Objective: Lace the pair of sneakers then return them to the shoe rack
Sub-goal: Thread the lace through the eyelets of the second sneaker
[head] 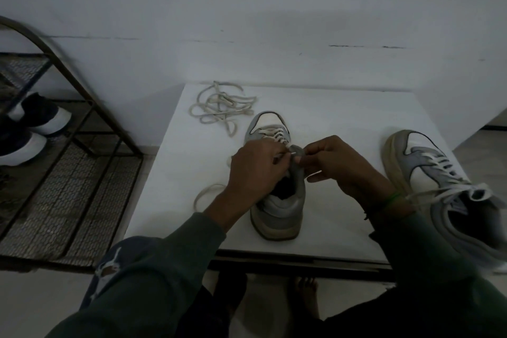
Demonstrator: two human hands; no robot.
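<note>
Sneaker [277, 211], grey and white, half laced, stands toe-away at mid surface [343, 118]. Both hands are over its tongue. Left hand [255, 170] pinches the white lace [274, 136] end by the upper eyelets. Right hand [337, 164] pinches the sneaker's grey tongue edge. Second sneaker [444, 189], laced, lies to its right. Loose lace [219, 107] is heaped beyond it, leftward. Shoe rack [68, 173] stands well to its left, with dark shoes [41, 118] on a shelf.
</note>
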